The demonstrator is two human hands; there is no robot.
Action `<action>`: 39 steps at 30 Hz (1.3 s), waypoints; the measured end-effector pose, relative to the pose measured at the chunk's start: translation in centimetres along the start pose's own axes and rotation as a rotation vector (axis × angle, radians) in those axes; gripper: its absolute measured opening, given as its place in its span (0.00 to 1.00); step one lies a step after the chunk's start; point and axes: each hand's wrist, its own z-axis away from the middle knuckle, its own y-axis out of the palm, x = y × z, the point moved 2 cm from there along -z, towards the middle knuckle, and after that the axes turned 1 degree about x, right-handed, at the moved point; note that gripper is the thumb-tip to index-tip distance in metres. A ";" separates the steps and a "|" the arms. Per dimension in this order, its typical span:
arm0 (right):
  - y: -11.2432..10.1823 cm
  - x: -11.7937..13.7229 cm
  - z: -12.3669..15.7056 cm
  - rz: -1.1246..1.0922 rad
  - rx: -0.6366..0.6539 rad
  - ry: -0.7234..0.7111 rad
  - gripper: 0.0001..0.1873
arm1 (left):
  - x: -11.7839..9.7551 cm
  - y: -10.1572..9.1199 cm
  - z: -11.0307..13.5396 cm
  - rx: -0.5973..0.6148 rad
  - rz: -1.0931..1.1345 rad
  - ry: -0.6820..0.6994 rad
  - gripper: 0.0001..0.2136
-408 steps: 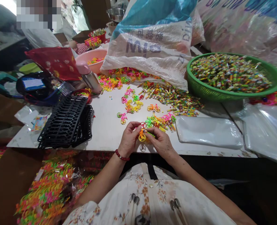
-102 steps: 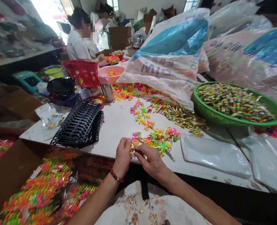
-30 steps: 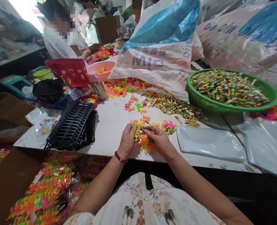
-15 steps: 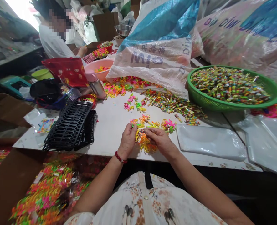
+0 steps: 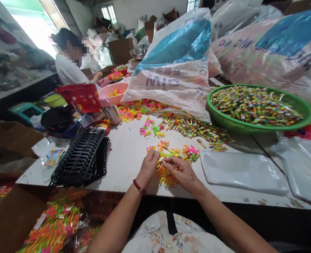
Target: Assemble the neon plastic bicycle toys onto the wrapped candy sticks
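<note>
My left hand [image 5: 148, 169], with a red bead bracelet at its wrist, is closed on a small yellow plastic toy piece [image 5: 159, 164]. Close beside it, my right hand [image 5: 183, 175] has thumb and forefinger pinched together; what sits between them is too small to make out. Beneath both hands lies a little pile of orange and yellow plastic pieces [image 5: 168, 180]. Pink and green pieces [image 5: 190, 153] lie just past my right fingers. Farther back spreads a heap of small wrapped candy tubes [image 5: 192, 124].
A green basket [image 5: 255, 130] full of candy tubes stands at right, behind clear plastic bags [image 5: 242, 171]. Black plastic racks [image 5: 83, 153] are stacked at left, near a flask [image 5: 111, 114]. A large woven sack [image 5: 168, 70] stands behind. Another person [image 5: 71, 72] sits at far left.
The camera view has tilted up, so everything sits lower in the picture. My right fingertips have drawn slightly down; the small tube seen at them earlier is no longer clear.
</note>
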 end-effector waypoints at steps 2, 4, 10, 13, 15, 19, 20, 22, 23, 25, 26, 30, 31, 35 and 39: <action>-1.2 -0.2 0.0 0.090 -0.061 -0.012 0.12 | -0.5 -0.4 -1.8 0.000 -0.172 0.078 0.16; -2.7 -0.5 0.0 0.231 -0.136 -0.055 0.13 | -0.9 -1.5 -4.3 -0.108 -0.308 0.116 0.15; -5.3 -1.5 0.9 0.562 -0.288 -0.167 0.13 | -1.0 -4.5 -12.4 -0.405 -0.573 0.084 0.14; -4.8 -1.0 1.5 0.516 -0.293 -0.168 0.10 | -0.4 -4.6 -14.6 -0.489 -0.645 -0.037 0.16; -4.3 -0.5 1.8 0.466 -0.273 -0.158 0.13 | 0.0 -4.5 -15.4 -0.522 -0.625 -0.082 0.15; -4.0 0.2 2.0 0.384 -0.235 -0.104 0.16 | 0.6 -4.8 -16.0 -0.491 -0.499 -0.085 0.15; -4.0 0.3 2.0 0.364 -0.231 -0.093 0.16 | 0.7 -5.0 -15.9 -0.482 -0.457 -0.080 0.15; -4.0 0.5 2.0 0.314 -0.213 -0.082 0.15 | 0.6 -5.5 -15.2 -0.465 -0.364 -0.059 0.16; -4.0 0.5 1.9 0.280 -0.197 -0.071 0.15 | 0.5 -5.8 -14.7 -0.453 -0.316 -0.041 0.15; -3.7 0.5 1.7 0.189 -0.165 -0.029 0.12 | 0.0 -6.3 -13.1 -0.421 -0.236 -0.003 0.14; -3.5 0.4 1.6 0.130 -0.158 0.001 0.11 | -0.3 -6.5 -12.1 -0.392 -0.196 0.021 0.14; -2.1 0.2 1.0 -0.153 -0.145 0.147 0.14 | -1.5 -6.7 -7.3 -0.176 0.113 0.103 0.12; -1.8 0.2 0.9 -0.221 -0.146 0.170 0.16 | -1.6 -6.6 -6.0 -0.122 0.199 0.097 0.11; -0.5 0.2 0.4 -0.341 -0.171 0.176 0.18 | -1.7 -5.7 -1.7 0.013 0.378 -0.008 0.10; 0.2 0.1 0.5 -0.222 -0.157 0.121 0.16 | -1.6 -4.2 0.7 0.080 0.476 -0.073 0.11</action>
